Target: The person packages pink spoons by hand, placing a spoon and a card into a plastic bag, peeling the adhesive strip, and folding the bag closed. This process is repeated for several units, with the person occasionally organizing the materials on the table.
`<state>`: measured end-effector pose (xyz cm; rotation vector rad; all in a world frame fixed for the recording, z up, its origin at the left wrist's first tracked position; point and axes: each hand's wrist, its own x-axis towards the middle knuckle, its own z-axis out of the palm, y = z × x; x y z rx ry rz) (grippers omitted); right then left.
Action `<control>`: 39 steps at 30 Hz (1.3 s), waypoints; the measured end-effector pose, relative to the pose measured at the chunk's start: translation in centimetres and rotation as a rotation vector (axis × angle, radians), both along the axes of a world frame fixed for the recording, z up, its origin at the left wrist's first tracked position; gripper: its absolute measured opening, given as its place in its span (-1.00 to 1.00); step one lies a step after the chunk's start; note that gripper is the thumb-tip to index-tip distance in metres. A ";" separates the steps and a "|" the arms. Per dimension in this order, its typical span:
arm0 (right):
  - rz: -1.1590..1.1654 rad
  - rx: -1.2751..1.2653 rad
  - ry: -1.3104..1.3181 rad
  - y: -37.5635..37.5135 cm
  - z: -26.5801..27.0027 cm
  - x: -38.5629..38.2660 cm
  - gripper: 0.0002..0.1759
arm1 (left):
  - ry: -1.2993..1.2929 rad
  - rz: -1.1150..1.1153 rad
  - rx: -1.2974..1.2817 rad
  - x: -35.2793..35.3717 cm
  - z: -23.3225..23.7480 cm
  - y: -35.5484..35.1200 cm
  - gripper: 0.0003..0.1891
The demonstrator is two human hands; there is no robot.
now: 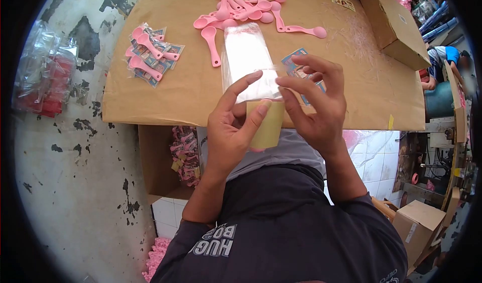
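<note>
My left hand [233, 122] grips a yellowish roll, apparently tape [266, 125], its thumb lying on the near face. My right hand [316, 99] is just right of the roll, thumb and index finger pinched close together; what they hold, if anything, is too small to make out. Beyond the hands lies a stack of clear plastic bags [246, 49] on the brown table. A blue printed card [296, 62] is partly hidden behind my right hand. Loose pink spoons [251, 12] are heaped past the bags.
Bagged pink spoons with cards [153, 54] lie on the table's left. A cardboard box [394, 27] stands at its right edge. An open box [160, 157] of packed spoons is below the table. Another person [444, 57] is at the far right.
</note>
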<state>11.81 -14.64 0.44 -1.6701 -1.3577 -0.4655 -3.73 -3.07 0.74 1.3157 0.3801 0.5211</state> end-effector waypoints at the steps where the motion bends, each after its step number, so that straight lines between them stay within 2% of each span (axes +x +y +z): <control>1: -0.001 0.003 -0.001 0.2 0.1 -0.1 -0.69 | 0.022 -0.036 -0.009 -0.1 0.2 0.0 -0.44; 11: -0.039 0.012 -0.013 0.7 0.0 0.1 -0.57 | 0.046 -0.058 0.028 0.3 -0.5 -0.9 -0.39; 13: -0.048 0.012 -0.025 0.5 0.0 0.2 -0.57 | 0.039 -0.105 0.202 0.4 -1.4 -0.6 -0.37; 17: -0.059 0.002 -0.030 0.0 0.3 0.4 -0.59 | 0.004 -0.120 0.267 0.6 -1.9 -0.4 -0.37; 19: -0.068 -0.014 -0.041 -0.1 0.3 0.4 -0.60 | 0.128 -0.117 0.378 0.5 -1.6 -0.2 -0.38; 24: -0.091 0.038 -0.189 0.2 0.0 0.4 -0.62 | 0.085 -0.096 0.434 0.5 -1.3 -0.4 -0.38; 28: -0.096 0.042 -0.206 0.6 -0.3 0.1 -0.66 | 0.017 -0.062 0.487 0.4 -1.6 -0.5 -0.40; 29: -0.090 0.051 -0.194 0.7 -0.4 0.1 -0.67 | 0.015 -0.058 0.485 0.2 -1.3 -0.3 -0.40; 31: -0.079 0.058 -0.183 1.0 -0.5 0.2 -0.68 | 0.189 -0.142 0.460 -0.4 -0.3 0.1 -0.40; 34: -0.065 0.094 -0.142 1.2 -0.4 0.2 -0.70 | 0.135 -0.106 0.481 -0.5 -0.1 0.3 -0.43; 36: -0.089 0.160 0.032 1.4 -0.5 0.0 -0.74 | 0.105 -0.106 0.469 -0.6 -1.0 0.2 -0.44; 38: -0.146 0.149 0.084 0.7 -0.1 1.1 -0.80 | 0.075 -0.113 0.456 -0.7 -1.1 0.2 -0.45; 39: -0.124 0.205 0.243 0.4 -0.2 2.1 -0.79 | 0.126 -0.138 0.442 -1.0 -0.7 0.3 -0.45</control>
